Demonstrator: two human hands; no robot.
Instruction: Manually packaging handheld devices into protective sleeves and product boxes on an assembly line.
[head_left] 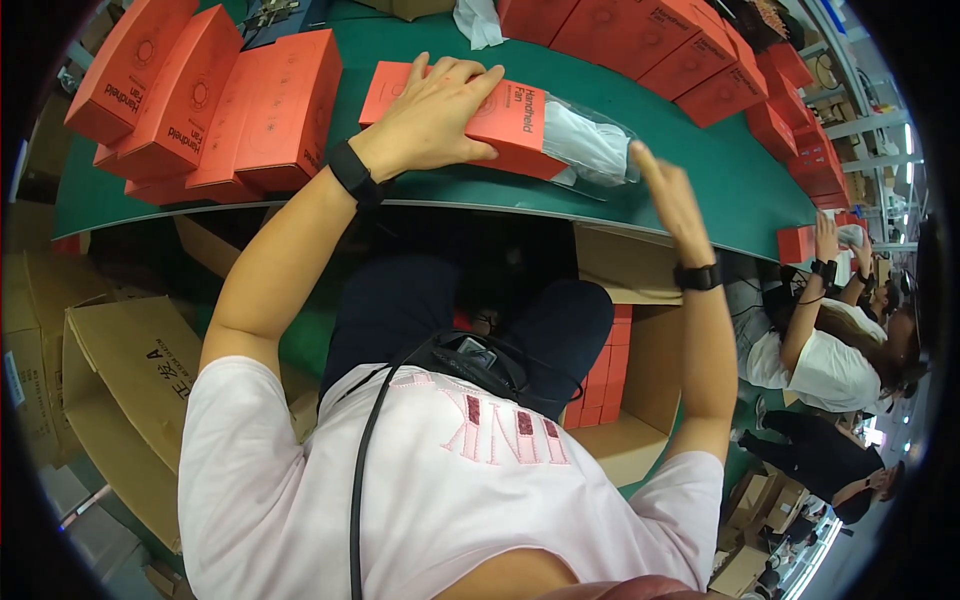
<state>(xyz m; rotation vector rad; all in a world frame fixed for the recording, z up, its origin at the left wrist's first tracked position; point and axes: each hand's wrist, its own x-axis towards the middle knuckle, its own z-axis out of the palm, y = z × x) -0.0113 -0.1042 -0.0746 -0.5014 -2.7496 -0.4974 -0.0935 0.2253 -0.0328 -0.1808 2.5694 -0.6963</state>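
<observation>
A red carton [513, 118] with dark printing lies on the green table in front of me. My left hand [433, 112] is closed over its top, thumb on the near side and fingers toward the far side. From the carton's right end sticks out a clear plastic bag [625, 143] with something white [590, 140] in it; its kind is not clear. Beside the bag's outer end is my right hand [672, 195], smeared by motion. Its fingertips reach the bag's edge, but I cannot tell whether they grip it.
Red cartons [285, 110] stand grouped at the left of the green table [440, 190], and more [640, 45] line the far right. A white bag [479, 22] lies at the back. Below are an open cardboard box [135, 380] and one with red cartons [640, 400]. A co-worker [825, 350] sits at the right.
</observation>
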